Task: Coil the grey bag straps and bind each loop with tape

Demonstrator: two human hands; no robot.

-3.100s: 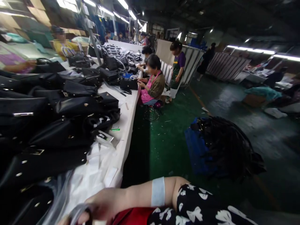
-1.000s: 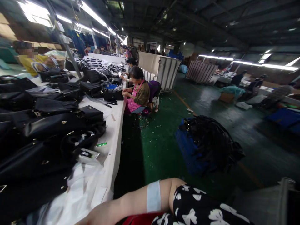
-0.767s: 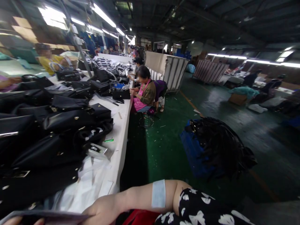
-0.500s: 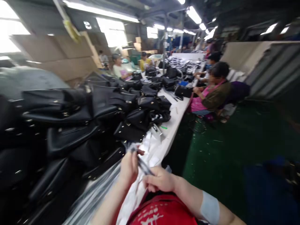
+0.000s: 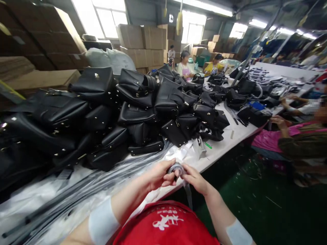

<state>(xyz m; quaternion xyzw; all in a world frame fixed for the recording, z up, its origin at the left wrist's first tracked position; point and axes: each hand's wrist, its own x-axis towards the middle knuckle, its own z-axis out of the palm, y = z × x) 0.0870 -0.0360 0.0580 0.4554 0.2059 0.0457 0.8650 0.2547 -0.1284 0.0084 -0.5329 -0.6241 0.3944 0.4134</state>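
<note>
My left hand (image 5: 159,174) and my right hand (image 5: 195,178) meet over the front edge of the long white table (image 5: 224,144). Both pinch a thin grey strap (image 5: 178,169), curled into a loop between my fingertips, with one end hanging down toward my red apron (image 5: 166,224). Straight behind my hands rises a large heap of black handbags (image 5: 143,112) with small metal studs. Several long straps wrapped in clear plastic (image 5: 84,185) lie on the table at my left.
A seated person in pink and olive (image 5: 296,139) works at the same table on my right, others sit at the far side. More black bags and a blue box (image 5: 255,105) lie further along. Cardboard cartons (image 5: 143,44) are stacked behind. Green floor lies right of the table.
The view has swung from the aisle on the right back to the table and bag heap. My hands, earlier low and partly out of view, now meet on the curled strap.
</note>
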